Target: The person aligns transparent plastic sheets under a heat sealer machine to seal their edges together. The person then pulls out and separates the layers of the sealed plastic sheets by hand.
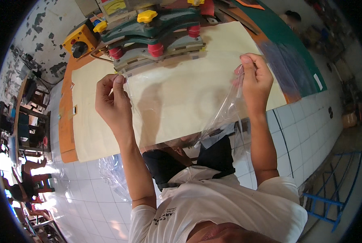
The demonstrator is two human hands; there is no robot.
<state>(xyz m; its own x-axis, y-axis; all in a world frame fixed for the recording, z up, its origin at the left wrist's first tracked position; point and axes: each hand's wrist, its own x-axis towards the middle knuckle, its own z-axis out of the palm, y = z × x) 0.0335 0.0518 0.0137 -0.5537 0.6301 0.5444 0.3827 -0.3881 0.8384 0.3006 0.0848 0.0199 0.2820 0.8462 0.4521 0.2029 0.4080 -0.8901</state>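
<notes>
A clear plastic sheet (225, 110) is stretched between my two hands above a cream-covered table. My left hand (113, 97) pinches its left edge between thumb and fingers. On the other side, my right hand (255, 81) grips the sheet's right edge, where the film bunches into folds and hangs down past the table's front edge. Just beyond the hands stands a green press-like machine (164, 27) with yellow knobs, red round spacers and a long flat bar low at its front. The sheet's far edge lies close to that bar; whether they touch, I cannot tell.
A yellow control box (79, 40) with a black knob sits left of the machine. Dark, clear film (288, 69) lies on a green surface at the right. More clear plastic (115, 174) is on the tiled floor below. A blue metal rack (331, 194) stands at the lower right.
</notes>
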